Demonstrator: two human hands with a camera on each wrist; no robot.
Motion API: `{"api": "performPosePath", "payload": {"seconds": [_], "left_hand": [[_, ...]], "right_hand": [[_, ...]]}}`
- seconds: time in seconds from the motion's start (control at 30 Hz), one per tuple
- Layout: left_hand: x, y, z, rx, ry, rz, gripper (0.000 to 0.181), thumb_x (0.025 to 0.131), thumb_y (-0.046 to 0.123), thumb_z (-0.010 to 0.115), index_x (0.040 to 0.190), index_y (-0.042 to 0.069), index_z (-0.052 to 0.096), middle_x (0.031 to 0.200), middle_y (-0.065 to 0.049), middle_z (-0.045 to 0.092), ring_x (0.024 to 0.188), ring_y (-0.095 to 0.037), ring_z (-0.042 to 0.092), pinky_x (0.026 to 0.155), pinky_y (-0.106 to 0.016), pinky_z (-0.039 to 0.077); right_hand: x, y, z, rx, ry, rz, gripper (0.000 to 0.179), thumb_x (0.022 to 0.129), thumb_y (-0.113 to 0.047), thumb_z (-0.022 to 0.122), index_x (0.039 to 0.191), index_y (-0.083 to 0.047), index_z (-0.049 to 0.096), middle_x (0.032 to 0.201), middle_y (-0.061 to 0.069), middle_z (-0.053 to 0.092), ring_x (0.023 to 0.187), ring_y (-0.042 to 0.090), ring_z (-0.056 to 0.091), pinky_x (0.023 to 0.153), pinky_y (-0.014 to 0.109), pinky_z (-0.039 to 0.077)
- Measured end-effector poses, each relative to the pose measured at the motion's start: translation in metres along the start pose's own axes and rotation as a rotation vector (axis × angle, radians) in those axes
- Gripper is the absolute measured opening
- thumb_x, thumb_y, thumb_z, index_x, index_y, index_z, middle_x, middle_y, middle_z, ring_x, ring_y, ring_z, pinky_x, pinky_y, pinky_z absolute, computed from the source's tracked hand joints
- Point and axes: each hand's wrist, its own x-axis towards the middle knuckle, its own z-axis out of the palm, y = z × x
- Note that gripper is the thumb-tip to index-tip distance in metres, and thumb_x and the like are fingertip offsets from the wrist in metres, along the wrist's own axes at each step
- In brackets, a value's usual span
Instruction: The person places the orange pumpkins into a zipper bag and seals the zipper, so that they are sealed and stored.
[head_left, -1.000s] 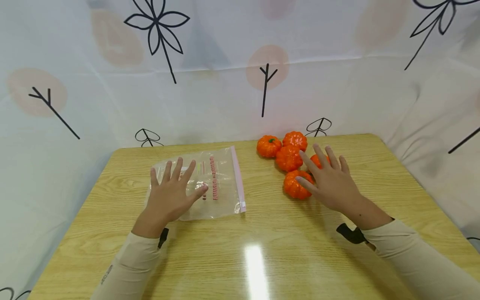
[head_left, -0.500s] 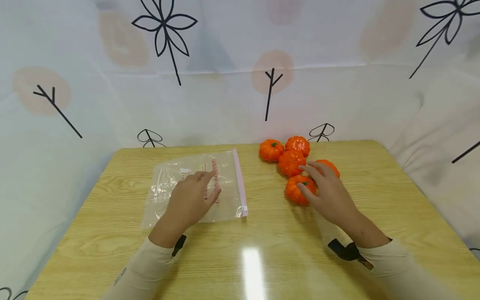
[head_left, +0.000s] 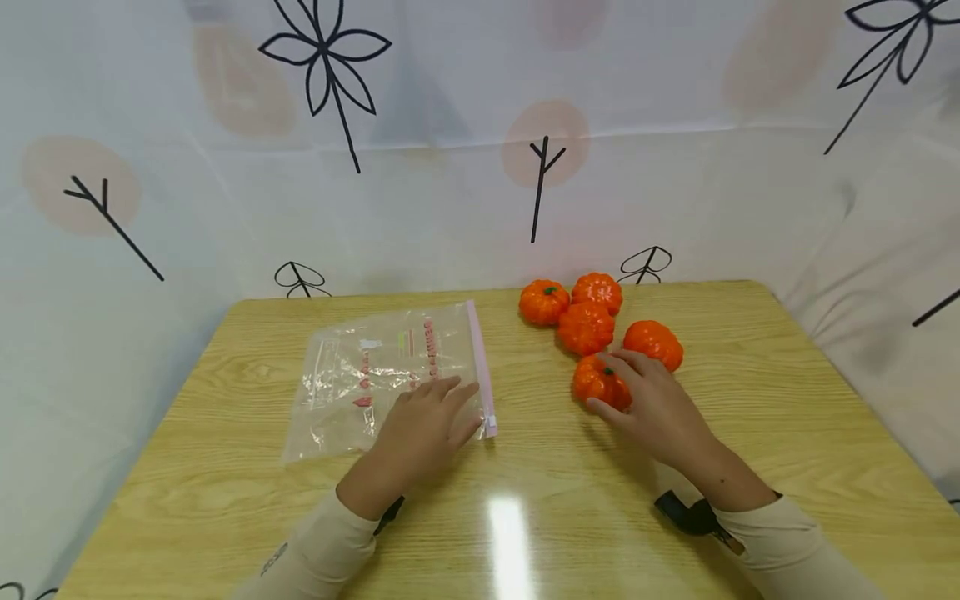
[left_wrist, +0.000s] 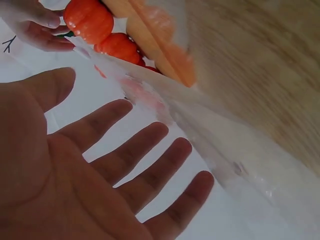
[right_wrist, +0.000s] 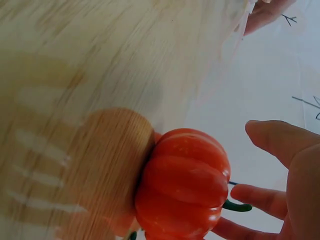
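Note:
A clear plastic zip bag (head_left: 352, 367) with red print and a pink slider edge (head_left: 481, 358) lies flat at the left of the table. Over its near right corner hovers my left hand (head_left: 420, 429), fingers spread and relaxed, holding nothing. My right hand (head_left: 663, 417) reaches over the nearest orange pumpkin (head_left: 596, 385), thumb on one side and fingers across its top. In the right wrist view this pumpkin (right_wrist: 185, 180) shows a green stem, and the thumb stands apart from it. The left wrist view shows the left palm (left_wrist: 65, 185) with its fingers straight.
Several more pumpkins cluster at the back right, among them a stemmed one (head_left: 543, 302), one at the rear (head_left: 597, 292), one in the middle (head_left: 586, 328) and one at the right (head_left: 654, 344). A patterned white cloth (head_left: 435, 208) hangs behind the wooden table (head_left: 225, 467).
My left hand has moved right and nearer, from over the bag's middle to its slider corner. My right hand has lowered toward the nearest pumpkin, its fingers less spread.

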Motion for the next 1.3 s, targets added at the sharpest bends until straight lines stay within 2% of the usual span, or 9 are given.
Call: {"api": "performPosePath", "payload": {"seconds": [0.33,0.77,1.1,1.3], "left_hand": [[-0.002,-0.001,0.007,0.008,-0.096,-0.003,0.051,0.1,0.044,0.054,0.147,0.022,0.049,0.149,-0.011,0.051,0.136,-0.033,0.05,0.099,-0.062,0.045],[-0.008,0.001,0.012,0.058,-0.134,0.036,0.048,0.101,0.044,0.051,0.145,0.023,0.049,0.147,-0.012,0.053,0.133,-0.036,0.051,0.095,-0.063,0.046],[-0.012,0.006,0.016,0.087,-0.142,0.091,0.046,0.101,0.044,0.052,0.142,0.023,0.05,0.144,-0.011,0.055,0.132,-0.035,0.052,0.095,-0.062,0.046],[-0.016,0.01,0.019,0.116,-0.162,0.094,0.045,0.101,0.045,0.051,0.14,0.024,0.05,0.145,-0.009,0.054,0.132,-0.034,0.052,0.096,-0.063,0.046]], "right_hand": [[0.003,0.004,0.005,-0.044,-0.015,-0.013,0.065,0.086,-0.029,0.078,0.139,0.0,0.053,0.14,0.025,0.048,0.126,0.048,0.049,0.096,0.063,0.046],[0.002,0.003,0.008,-0.073,0.012,-0.048,0.059,0.081,-0.024,0.083,0.129,0.001,0.059,0.135,0.024,0.05,0.113,0.045,0.06,0.082,0.055,0.055],[0.002,0.002,0.01,-0.089,0.012,-0.047,0.06,0.08,-0.025,0.084,0.129,0.0,0.059,0.133,0.022,0.052,0.117,0.044,0.057,0.087,0.058,0.053],[0.003,0.0,0.01,-0.09,-0.022,-0.046,0.06,0.082,-0.025,0.082,0.131,-0.001,0.058,0.139,0.026,0.049,0.123,0.047,0.053,0.093,0.061,0.049]]}}
